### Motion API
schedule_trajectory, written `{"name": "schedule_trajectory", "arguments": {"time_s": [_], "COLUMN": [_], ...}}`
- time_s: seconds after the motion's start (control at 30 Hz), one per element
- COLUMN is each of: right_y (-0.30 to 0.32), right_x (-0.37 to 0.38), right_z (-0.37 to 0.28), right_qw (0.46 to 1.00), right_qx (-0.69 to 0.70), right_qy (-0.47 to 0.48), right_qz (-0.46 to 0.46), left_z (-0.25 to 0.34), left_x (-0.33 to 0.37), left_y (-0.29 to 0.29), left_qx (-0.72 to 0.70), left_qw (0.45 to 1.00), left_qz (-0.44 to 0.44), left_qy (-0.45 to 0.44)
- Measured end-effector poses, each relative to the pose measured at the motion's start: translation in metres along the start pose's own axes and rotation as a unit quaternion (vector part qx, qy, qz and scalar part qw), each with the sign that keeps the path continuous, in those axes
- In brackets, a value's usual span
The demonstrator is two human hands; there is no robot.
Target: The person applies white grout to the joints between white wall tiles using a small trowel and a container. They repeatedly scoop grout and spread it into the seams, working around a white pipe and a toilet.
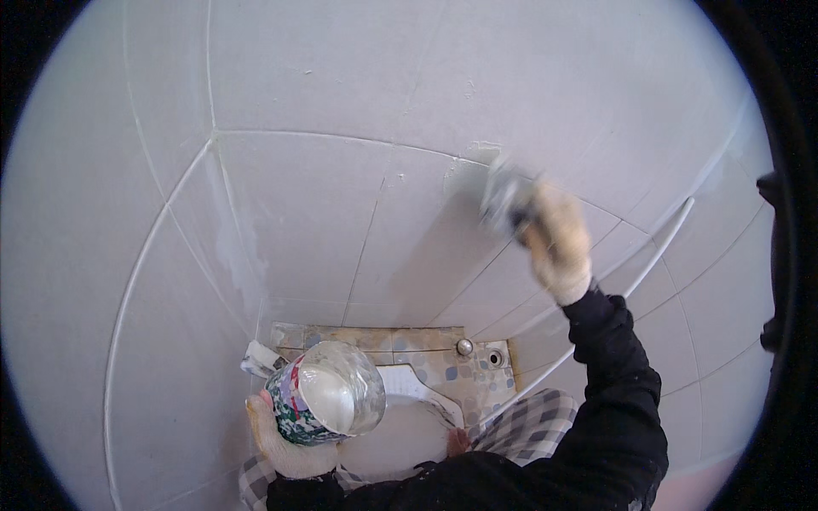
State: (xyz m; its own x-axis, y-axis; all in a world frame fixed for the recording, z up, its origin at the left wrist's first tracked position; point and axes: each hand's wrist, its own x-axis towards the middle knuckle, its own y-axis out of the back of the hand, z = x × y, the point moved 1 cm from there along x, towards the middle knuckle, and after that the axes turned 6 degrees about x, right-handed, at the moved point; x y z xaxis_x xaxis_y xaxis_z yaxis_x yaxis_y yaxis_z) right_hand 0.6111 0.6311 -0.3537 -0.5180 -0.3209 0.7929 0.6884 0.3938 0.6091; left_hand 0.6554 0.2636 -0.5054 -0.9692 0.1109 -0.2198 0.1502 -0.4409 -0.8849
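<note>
My left hand (288,451), in a cream work glove, is wrapped round the lower side of a patterned tub (294,410). The tub tilts toward the wall; smooth white paste (328,399) shows inside, and a clear film flares from its rim. Up at the right, my gloved right hand (558,243) is closed on a putty knife (509,200), blurred by motion. Its blade is close to the white-filled horizontal joint of the grey wall tiles (332,204); whether it touches cannot be made out. White smears mark the tiles beside the blade.
Below lie a white squat toilet (400,434), a patterned tile floor (447,368), a round metal knob (464,347) and a floor drain (496,358). A white-and-grey object (260,359) is beside the tub. Tiled walls close in at left and right.
</note>
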Motion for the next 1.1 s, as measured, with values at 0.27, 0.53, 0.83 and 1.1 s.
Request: {"name": "schedule_trajectory", "arguments": {"time_s": [0.27,0.53,0.83,1.1], "right_y": [-0.046,-0.038,-0.058,-0.080], "right_x": [0.039,0.056,0.015,0.206], "right_z": [0.005,-0.001,0.001,-0.070], "right_qw": [0.985,0.955,0.900,0.832], "right_qx": [-0.156,-0.155,-0.200,-0.069], "right_qy": [0.076,0.205,0.125,0.459], "right_qz": [-0.012,-0.152,-0.366,-0.303], "left_z": [0.002,0.000,0.005,-0.001], "left_x": [0.013,0.019,0.022,0.026], "left_y": [-0.004,0.000,0.001,0.004], "left_qx": [0.044,0.027,0.031,0.060], "left_qw": [0.999,0.999,0.999,0.997], "left_qz": [-0.010,0.006,0.024,0.026], "left_qy": [-0.022,-0.031,-0.012,-0.038]}}
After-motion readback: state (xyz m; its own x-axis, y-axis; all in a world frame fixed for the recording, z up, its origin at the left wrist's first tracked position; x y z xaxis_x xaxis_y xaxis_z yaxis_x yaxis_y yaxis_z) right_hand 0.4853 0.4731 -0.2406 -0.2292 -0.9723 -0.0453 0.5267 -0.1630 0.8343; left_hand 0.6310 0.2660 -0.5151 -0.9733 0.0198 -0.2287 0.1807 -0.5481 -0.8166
